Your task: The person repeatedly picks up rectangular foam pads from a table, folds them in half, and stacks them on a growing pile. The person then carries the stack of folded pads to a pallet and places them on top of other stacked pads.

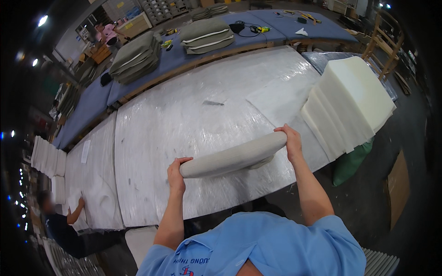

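A grey-beige, fabric-covered cushion (234,155) is held up on its edge over the plastic-covered table (161,124). My left hand (177,174) grips its left end, thumb along the top edge. At the other end my right hand (292,141) is closed round the upper right corner. The cushion slants, its right end farther off than its left. Below its right half a bit of loose grey fabric shows. The cushion's far face is hidden from me.
A tall stack of white foam sheets (354,101) stands at the table's right end. Beyond, a blue padded bench (271,25) carries grey cushion stacks (207,34), tools and cables. At the far left a co-worker (64,225) reaches onto the table. A green bag (352,163) sits at right.
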`<state>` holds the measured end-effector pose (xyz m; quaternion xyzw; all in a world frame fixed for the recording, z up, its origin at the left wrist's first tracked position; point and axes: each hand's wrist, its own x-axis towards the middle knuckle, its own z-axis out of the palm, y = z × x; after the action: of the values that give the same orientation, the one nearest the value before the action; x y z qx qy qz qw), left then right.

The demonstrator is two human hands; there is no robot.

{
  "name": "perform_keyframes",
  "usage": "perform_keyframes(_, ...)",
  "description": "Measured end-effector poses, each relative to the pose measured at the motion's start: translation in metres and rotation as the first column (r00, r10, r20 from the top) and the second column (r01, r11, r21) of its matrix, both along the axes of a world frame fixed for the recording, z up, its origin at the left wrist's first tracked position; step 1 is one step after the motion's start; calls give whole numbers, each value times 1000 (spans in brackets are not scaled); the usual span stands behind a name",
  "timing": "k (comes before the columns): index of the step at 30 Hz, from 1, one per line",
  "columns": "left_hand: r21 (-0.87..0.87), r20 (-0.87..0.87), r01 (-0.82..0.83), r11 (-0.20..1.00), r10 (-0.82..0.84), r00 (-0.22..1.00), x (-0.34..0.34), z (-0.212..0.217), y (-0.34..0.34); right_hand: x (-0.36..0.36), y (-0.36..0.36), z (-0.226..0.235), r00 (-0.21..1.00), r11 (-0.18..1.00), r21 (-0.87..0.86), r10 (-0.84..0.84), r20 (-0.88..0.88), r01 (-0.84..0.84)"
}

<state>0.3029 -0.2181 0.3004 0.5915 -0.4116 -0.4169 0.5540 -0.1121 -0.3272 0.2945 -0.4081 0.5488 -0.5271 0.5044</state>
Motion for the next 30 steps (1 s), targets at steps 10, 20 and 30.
perform_keyframes(10,11,-401,-131,991,124,907,-18,-28,63,-18,66,-8,988,991,-28,-130,82,133)
perform_keyframes(20,390,-177,427,816,-389,904,-1,6,130,-49,135,21,880,868,331,442,-172,-371)
perform_keyframes(30,680,118,536,499,-797,592,-15,-91,83,-28,92,8,63,331,844,939,-337,-422)
